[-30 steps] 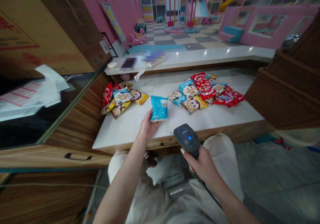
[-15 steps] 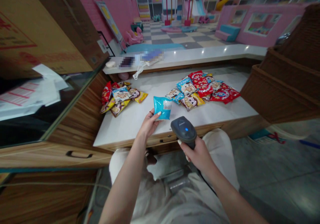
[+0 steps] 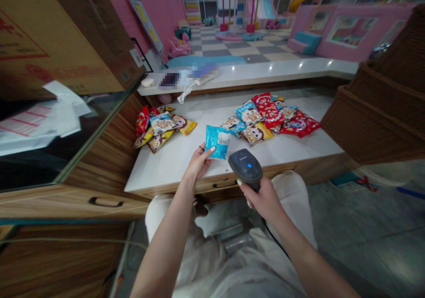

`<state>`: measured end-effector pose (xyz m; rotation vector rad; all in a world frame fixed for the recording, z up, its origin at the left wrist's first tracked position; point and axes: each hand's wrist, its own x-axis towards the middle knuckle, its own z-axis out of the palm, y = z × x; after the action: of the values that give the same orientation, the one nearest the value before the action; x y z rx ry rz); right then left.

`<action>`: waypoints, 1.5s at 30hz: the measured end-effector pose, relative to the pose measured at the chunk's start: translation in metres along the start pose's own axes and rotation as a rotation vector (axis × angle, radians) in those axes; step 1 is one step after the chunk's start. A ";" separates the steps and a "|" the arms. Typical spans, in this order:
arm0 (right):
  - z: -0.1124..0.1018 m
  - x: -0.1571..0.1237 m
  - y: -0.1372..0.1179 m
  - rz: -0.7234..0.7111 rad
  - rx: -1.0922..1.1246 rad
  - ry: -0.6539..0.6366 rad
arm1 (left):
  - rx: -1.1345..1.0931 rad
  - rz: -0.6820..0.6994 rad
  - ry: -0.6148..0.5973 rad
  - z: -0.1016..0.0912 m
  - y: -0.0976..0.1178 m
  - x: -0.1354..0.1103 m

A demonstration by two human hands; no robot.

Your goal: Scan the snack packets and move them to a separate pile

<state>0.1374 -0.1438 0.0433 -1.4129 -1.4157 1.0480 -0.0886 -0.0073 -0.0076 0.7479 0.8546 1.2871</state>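
My left hand [image 3: 199,163] holds a small turquoise snack packet [image 3: 217,141] above the white counter [image 3: 166,172], with its white barcode label facing up. My right hand [image 3: 264,199] grips a black handheld barcode scanner [image 3: 245,165], whose head sits just right of the packet and does not touch it. A small blue light glows on top of the scanner. Beyond the hands lie two heaps of colourful snack packets: one on the left [image 3: 161,127] and a larger one with red packets on the right [image 3: 268,121].
A cardboard box [image 3: 63,41] and loose papers [image 3: 40,121] fill the left side, and a woven wicker unit [image 3: 378,107] stands on the right. Behind the counter runs a white ledge [image 3: 252,73] holding a cable and blurred items.
The packet has turned so its barcode label faces up. The scanner has risen and moved closer to the packet, and the view has shifted slightly.
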 end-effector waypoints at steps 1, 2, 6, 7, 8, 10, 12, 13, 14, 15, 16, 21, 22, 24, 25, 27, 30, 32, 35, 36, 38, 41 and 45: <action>0.000 0.001 0.000 -0.001 0.001 0.001 | 0.000 0.000 0.000 0.000 0.000 0.000; 0.000 0.001 0.000 0.000 0.002 0.002 | 0.000 -0.001 0.001 0.000 0.000 0.000; -0.001 0.002 0.000 0.011 0.010 -0.009 | 0.005 -0.002 0.013 0.000 -0.001 0.000; -0.001 0.002 -0.001 0.011 0.014 -0.012 | 0.008 -0.003 0.016 0.000 -0.001 0.000; -0.001 0.001 -0.001 0.010 0.018 -0.011 | 0.011 -0.003 0.017 -0.001 -0.001 0.000; -0.002 0.001 -0.002 0.004 0.023 -0.009 | 0.022 -0.006 0.018 -0.002 -0.001 0.000; -0.002 0.001 -0.003 -0.002 0.026 -0.014 | 0.035 -0.011 0.019 -0.003 -0.001 0.001; -0.003 0.000 -0.002 -0.004 0.026 -0.017 | 0.038 -0.013 0.019 -0.003 -0.001 0.001; -0.003 0.000 -0.002 -0.003 0.028 -0.018 | 0.037 -0.013 0.019 -0.003 -0.001 0.001; -0.003 0.000 -0.002 -0.001 0.029 -0.016 | 0.032 -0.011 0.019 -0.003 -0.001 0.001; -0.002 0.000 -0.001 0.003 0.032 -0.012 | 0.024 -0.008 0.017 -0.003 -0.001 0.001; -0.001 -0.001 0.002 0.017 0.043 -0.011 | 0.011 -0.005 0.003 0.000 0.000 -0.001; -0.002 -0.001 0.002 0.016 0.037 -0.011 | 0.010 -0.007 0.005 0.001 0.000 -0.001; -0.003 -0.002 0.004 0.015 0.017 -0.004 | -0.011 -0.008 0.028 0.003 0.000 -0.002; -0.003 -0.002 0.005 0.017 0.008 -0.004 | -0.035 -0.006 0.048 0.003 0.000 -0.003; -0.005 -0.003 0.008 0.024 0.003 -0.006 | -0.093 0.000 0.103 0.004 0.002 -0.004; -0.008 -0.005 0.013 0.035 0.014 -0.003 | -0.112 0.030 0.174 0.001 0.012 -0.002; -0.009 -0.005 0.016 0.038 0.014 0.000 | -0.024 0.114 0.212 -0.004 0.028 0.002; -0.009 -0.005 0.015 0.055 0.012 -0.013 | 0.320 0.384 0.311 -0.021 0.068 0.013; -0.009 -0.005 0.015 0.055 0.005 -0.018 | 0.490 0.498 0.367 -0.029 0.084 0.018; -0.008 -0.004 0.014 0.047 -0.015 -0.024 | 0.823 0.694 0.510 -0.048 0.116 0.028; -0.007 -0.003 0.014 0.047 -0.026 -0.019 | 0.985 0.806 0.540 -0.082 0.152 0.045; -0.008 -0.003 0.017 0.062 -0.020 -0.012 | 0.727 0.831 0.285 -0.116 0.165 0.064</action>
<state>0.1501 -0.1465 0.0290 -1.4752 -1.4022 1.0863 -0.2663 0.0799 0.0685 1.6377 1.3426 1.8531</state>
